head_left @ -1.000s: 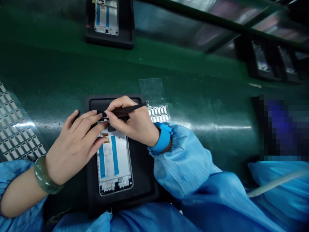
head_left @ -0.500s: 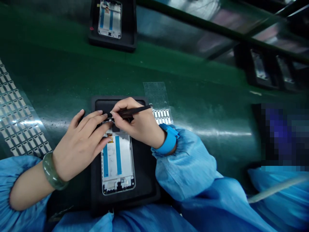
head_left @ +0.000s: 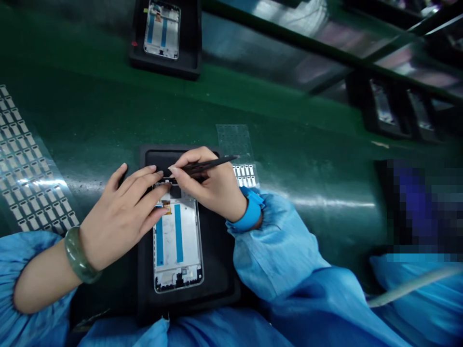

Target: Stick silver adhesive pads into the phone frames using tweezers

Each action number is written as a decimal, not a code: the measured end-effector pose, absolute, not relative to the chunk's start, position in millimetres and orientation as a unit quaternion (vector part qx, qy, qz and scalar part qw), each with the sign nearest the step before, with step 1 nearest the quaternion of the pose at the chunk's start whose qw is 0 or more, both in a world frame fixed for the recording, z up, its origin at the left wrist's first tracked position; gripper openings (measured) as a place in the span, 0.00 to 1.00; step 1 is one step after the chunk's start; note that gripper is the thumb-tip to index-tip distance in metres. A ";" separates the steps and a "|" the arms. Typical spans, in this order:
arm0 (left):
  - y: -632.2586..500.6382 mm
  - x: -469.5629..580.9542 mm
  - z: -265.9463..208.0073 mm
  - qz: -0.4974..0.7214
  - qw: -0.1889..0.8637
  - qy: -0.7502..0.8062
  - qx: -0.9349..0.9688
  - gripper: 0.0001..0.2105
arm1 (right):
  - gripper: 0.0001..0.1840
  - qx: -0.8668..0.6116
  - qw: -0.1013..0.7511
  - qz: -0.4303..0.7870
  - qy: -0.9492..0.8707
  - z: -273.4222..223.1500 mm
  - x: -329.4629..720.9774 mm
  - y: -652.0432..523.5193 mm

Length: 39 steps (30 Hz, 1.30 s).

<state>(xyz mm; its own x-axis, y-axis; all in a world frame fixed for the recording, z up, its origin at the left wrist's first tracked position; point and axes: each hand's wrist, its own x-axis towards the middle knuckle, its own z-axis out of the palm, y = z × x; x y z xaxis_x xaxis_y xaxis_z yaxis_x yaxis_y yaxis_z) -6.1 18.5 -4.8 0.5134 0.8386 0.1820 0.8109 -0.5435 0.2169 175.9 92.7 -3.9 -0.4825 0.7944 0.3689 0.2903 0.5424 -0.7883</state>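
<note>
Presumably for steadiness, the spread left hand [head_left: 121, 217] rests over the far end of the phone frame [head_left: 190, 236] on its black tray [head_left: 217, 270], while the right hand [head_left: 215, 188] pinches a dark tweezer-like tool [head_left: 220, 161] pen-fashion.

Held tool [head_left: 217, 163]: matt. Below the grip: phone frame [head_left: 170, 238], smooth, metallic; tray [head_left: 219, 270], matt. Beyond the grip: worktop [head_left: 307, 173], glossy.

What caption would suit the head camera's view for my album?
Left hand on a phone frame in a black tray, right hand holding black tweezers near the frame's far end.
</note>
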 end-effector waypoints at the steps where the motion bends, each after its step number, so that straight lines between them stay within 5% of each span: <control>1: 18.4 -6.1 -5.0 0.133 0.053 0.475 0.868 0.16 | 0.03 -0.347 0.374 0.341 -0.790 -4.4 175.7 92.7; 39: 18.7 -9.5 -2.6 0.123 0.076 0.463 0.875 0.20 | 0.06 -0.399 0.332 0.307 -0.798 -2.6 166.5 84.8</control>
<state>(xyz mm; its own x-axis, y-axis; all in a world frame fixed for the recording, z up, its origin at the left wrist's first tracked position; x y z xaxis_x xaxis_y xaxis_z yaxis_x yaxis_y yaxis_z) -9.5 18.7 -2.6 0.5412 0.8283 0.1453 0.7911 -0.5600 0.2460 166.5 84.8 -2.6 -0.4613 0.8402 0.2851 0.4327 0.4935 -0.7545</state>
